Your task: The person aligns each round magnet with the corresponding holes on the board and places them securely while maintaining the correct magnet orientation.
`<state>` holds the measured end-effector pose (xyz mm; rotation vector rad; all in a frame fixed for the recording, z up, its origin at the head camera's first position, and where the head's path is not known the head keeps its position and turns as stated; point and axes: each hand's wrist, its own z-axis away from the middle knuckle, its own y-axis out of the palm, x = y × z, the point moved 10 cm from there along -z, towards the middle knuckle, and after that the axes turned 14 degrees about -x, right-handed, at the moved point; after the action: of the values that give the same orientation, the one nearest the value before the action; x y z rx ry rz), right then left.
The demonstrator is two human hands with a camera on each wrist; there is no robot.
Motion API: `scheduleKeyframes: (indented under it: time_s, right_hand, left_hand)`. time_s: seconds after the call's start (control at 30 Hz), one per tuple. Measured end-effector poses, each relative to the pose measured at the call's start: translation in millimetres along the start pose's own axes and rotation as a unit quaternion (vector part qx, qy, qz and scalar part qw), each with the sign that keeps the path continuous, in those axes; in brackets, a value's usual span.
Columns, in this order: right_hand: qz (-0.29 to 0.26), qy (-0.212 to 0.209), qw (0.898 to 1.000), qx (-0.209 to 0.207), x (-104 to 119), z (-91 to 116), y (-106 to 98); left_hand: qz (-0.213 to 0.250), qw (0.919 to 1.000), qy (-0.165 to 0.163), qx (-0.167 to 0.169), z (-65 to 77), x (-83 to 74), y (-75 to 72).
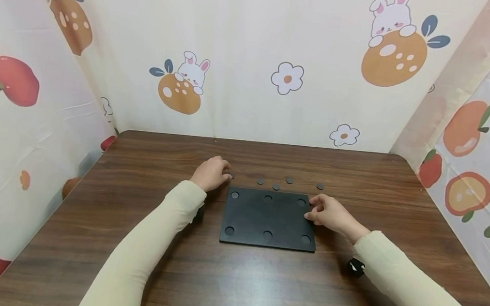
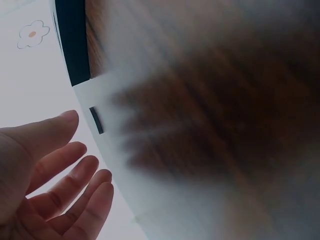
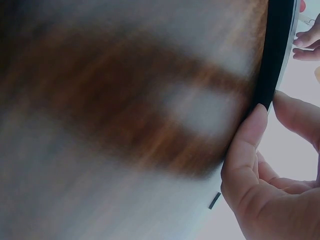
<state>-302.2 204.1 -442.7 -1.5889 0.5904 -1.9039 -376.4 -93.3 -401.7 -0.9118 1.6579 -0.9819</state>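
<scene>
A flat black board (image 1: pixel 270 218) with round recesses lies on the table. In its far left recess shows a grey disc (image 1: pixel 234 195). My right hand (image 1: pixel 329 213) grips the board's right edge near the far corner; in the right wrist view the index finger is against the side and the thumb over the top. Just beyond the far left corner, my left hand (image 1: pixel 211 173) hovers with thumb and fingers apart, close to a small dark disc (image 1: pixel 232 176). That disc (image 2: pixel 96 120) stands clear of the fingertips in the left wrist view.
Several more dark discs lie in a loose row behind the board, among them a disc (image 1: pixel 289 180) near the middle and a disc (image 1: pixel 320 186) at the right. The brown wooden table (image 1: pixel 242 284) ends at a printed curtain (image 1: pixel 241 99); similar cloth flanks both sides.
</scene>
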Motion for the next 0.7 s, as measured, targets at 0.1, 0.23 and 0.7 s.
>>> scheduleKeyframes:
  time_s: [0.1,0.23,0.7]
  right_hand:
    - [0.001,-0.001,1.000,-0.001,0.1,-0.1,-0.2]
    - [0.001,-0.001,1.000,-0.003,0.0,-0.3,-0.7]
    - [-0.004,0.002,1.000,0.003,-0.9,1.0,0.4]
  left_hand:
    - [-0.004,1.0000,-0.003,0.005,-0.9,0.4,1.0]
    - [-0.008,0.9999,-0.007,0.013,-2.5,1.2,2.7]
    - [-0.015,0.9994,0.000,0.032,-6.3,3.0,11.0]
